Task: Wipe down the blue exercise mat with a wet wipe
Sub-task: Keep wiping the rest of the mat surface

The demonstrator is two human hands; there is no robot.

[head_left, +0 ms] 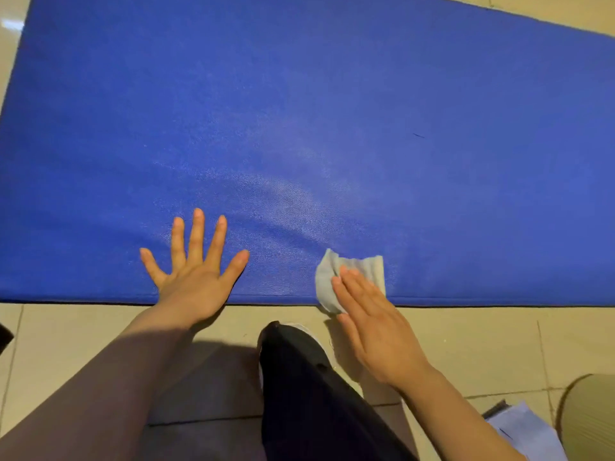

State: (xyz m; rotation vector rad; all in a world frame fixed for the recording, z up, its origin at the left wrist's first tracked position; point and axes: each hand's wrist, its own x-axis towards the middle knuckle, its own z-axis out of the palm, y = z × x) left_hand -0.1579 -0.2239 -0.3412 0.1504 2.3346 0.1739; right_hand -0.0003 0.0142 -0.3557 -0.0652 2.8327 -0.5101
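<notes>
A large blue exercise mat [316,111] lies flat on a beige tiled floor and fills most of the view. Its near part shows a pale damp sheen. My left hand [194,271] rests flat on the mat's near edge with fingers spread wide. My right hand [369,321] presses a crumpled white wet wipe [346,271] onto the mat's near edge with straight fingers; part of the wipe hangs over the edge, and my fingers cover its lower right part.
Beige floor tiles [482,344] run along the mat's near side. My dark-trousered knee [299,377] sits between my arms. A pale blue packet [529,430] and a beige rolled object [592,417] lie at the bottom right. A short dark mark [418,135] sits on the mat.
</notes>
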